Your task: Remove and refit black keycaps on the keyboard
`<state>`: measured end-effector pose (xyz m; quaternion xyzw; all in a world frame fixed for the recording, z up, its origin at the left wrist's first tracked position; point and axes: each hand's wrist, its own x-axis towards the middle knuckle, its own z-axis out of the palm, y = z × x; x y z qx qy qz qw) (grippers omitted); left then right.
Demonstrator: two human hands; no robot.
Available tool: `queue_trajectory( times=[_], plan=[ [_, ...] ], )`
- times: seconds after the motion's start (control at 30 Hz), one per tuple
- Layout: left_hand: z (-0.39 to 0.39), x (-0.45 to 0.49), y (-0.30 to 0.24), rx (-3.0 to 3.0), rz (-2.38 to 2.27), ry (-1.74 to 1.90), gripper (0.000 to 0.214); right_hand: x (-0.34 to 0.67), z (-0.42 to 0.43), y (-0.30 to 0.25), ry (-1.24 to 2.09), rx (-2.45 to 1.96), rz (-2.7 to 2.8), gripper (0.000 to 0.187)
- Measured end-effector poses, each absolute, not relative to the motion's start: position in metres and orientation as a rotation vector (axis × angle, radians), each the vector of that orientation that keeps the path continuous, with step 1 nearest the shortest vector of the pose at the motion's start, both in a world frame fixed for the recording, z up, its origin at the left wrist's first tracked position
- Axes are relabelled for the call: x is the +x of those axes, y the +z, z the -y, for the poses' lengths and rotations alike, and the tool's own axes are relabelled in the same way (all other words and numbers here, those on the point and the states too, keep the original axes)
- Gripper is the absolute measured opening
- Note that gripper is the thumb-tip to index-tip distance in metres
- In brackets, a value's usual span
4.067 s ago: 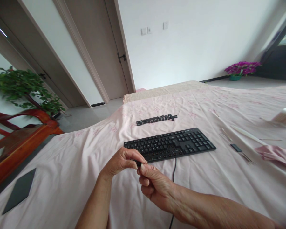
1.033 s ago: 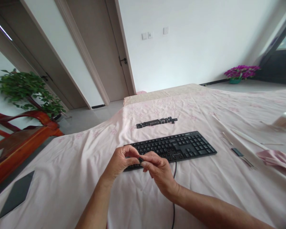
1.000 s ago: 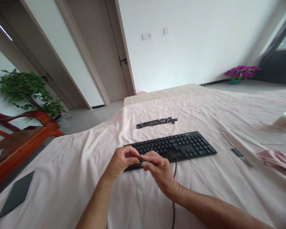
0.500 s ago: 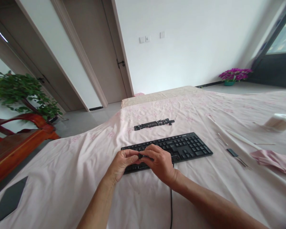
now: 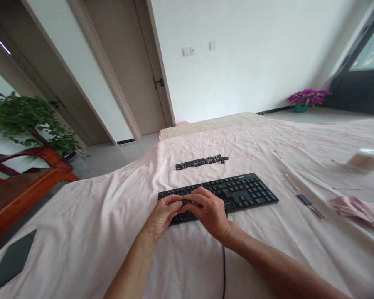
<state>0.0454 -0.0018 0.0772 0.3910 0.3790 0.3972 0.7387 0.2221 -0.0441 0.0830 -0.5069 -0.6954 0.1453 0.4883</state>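
A black keyboard (image 5: 237, 193) lies on the pink cloth (image 5: 81, 220), its cable (image 5: 223, 270) running toward me. My left hand (image 5: 163, 214) and my right hand (image 5: 209, 211) meet over the keyboard's left front part. Both pinch a small black keycap (image 5: 185, 203) between their fingertips, just above the keys. Beyond the keyboard a row of loose black keycaps (image 5: 201, 161) lies on the cloth.
To the right lie thin sticks and a small dark tool (image 5: 304, 199), a folded pink cloth (image 5: 358, 207) and a round container of swabs (image 5: 366, 160). A dark flat pad (image 5: 9, 261) sits at the left edge. A red wooden chair (image 5: 21, 182) and a green plant (image 5: 31, 120) stand to the left.
Both hands have moved forward from in front of the keyboard to over its left front keys, still pinching the small keycap. The view shifted slightly.
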Motion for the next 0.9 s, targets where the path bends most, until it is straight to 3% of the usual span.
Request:
queue_trajectory(
  times=[0.9],
  plan=[
    [0.004,0.0484,0.0715,0.729,-0.708,0.918,0.02,0.2226,0.0417,0.0758,0.164,-1.179,1.72,0.018]
  ],
)
